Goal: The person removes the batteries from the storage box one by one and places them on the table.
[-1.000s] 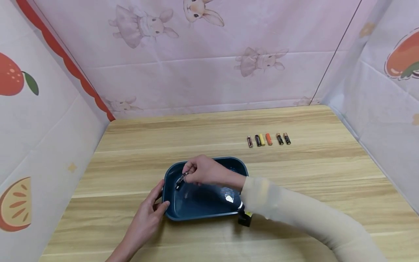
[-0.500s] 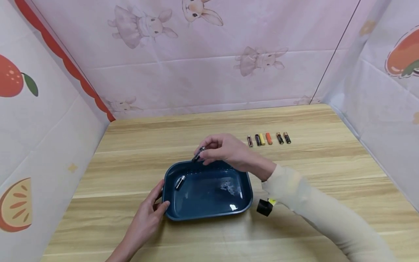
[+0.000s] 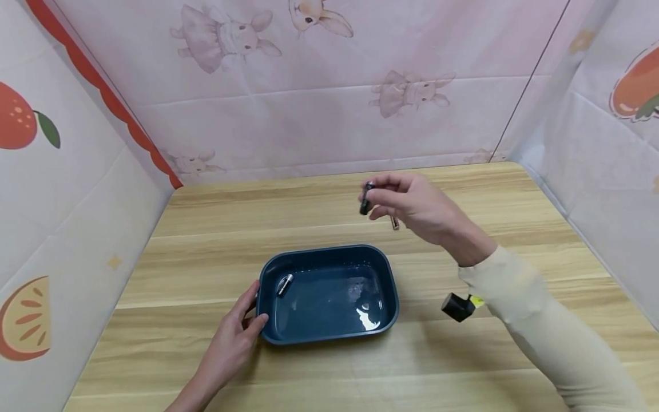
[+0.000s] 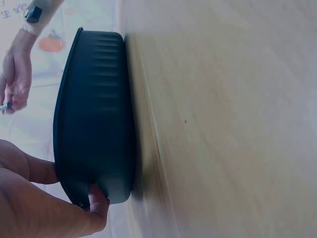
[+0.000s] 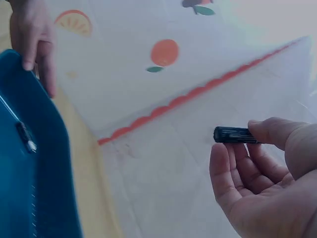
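Note:
A dark blue rectangular tub sits on the table, its floor glossy with bright reflections. One battery lies inside near the left end. My left hand grips that end of the tub, thumb at the rim and fingers along the outer wall; the left wrist view shows fingertips bent against the corner. Beyond the tub's far rim, my right hand is raised over the table, pinching a black battery between thumb and fingers. Part of another battery shows below the right hand.
The wooden table meets a pink rabbit-print cloth at the back. Printed white cloths stand at left and right. A small black device hangs from the right sleeve. The right hand hides the area where several batteries lay.
The right hand has lifted out of the tub with a battery and moved right and away, now covering most of the battery row. The left hand stays at the tub; the other battery remains inside.

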